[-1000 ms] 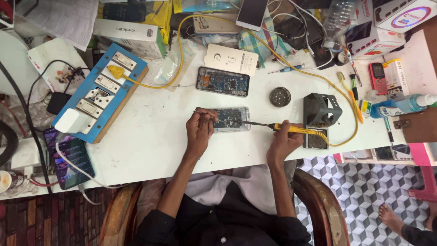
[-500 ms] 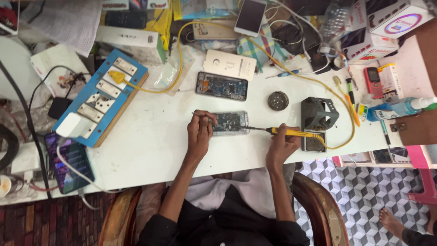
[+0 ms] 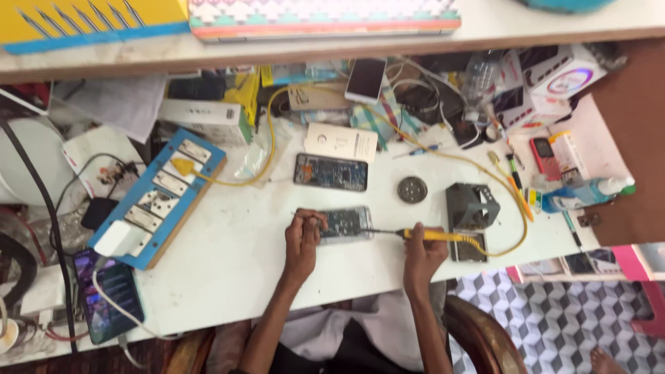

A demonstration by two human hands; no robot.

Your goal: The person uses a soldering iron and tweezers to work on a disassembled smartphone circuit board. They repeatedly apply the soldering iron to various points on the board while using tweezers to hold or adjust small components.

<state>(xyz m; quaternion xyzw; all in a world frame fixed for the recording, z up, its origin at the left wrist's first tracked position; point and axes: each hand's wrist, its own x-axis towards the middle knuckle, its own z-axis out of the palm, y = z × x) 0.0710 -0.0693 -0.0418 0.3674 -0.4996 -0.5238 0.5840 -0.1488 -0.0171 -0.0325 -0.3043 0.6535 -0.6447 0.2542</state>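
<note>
Where the work sits: an opened phone [image 3: 344, 224] lies flat on the white worktop [image 3: 228, 256], near the front edge, between the two hands
Open room: bare worktop spreads to the left of the opened phone and toward the front edge; the right part is crowded up to the edge, where a patterned tile floor [image 3: 554, 312] shows below
Edges: a shelf board [image 3: 346, 41] overhangs the back of the worktop; a wooden chair arm [image 3: 485, 339] curves just beside the right forearm
Second phone: another opened phone [image 3: 330, 172] lies just behind the first, apart from it
Packages: a flat white card box [image 3: 341, 143] lies behind the second phone; a long white carton [image 3: 201, 118] sits at the back left; a white box with a round coloured print [image 3: 564, 76] stands at the back right
Left side: a blue socket board [image 3: 158, 197] lies slanted, a yellow plug [image 3: 181, 166] in it; a lit phone [image 3: 104, 298] hangs over the front left edge
Right side: a round grey disc [image 3: 412, 189]; a dark grey stand [image 3: 472, 206]; a small red handset [image 3: 542, 152]
Left hand [image 3: 303, 239]: fingers curled, pinching a thin tool I cannot make out; resting at the left end of the opened phone
Right hand [image 3: 424, 255]: closed round a yellow-handled soldering iron [image 3: 429, 235], its tip at the right end of the opened phone; a yellow cable [image 3: 485, 170] loops away behind
</note>
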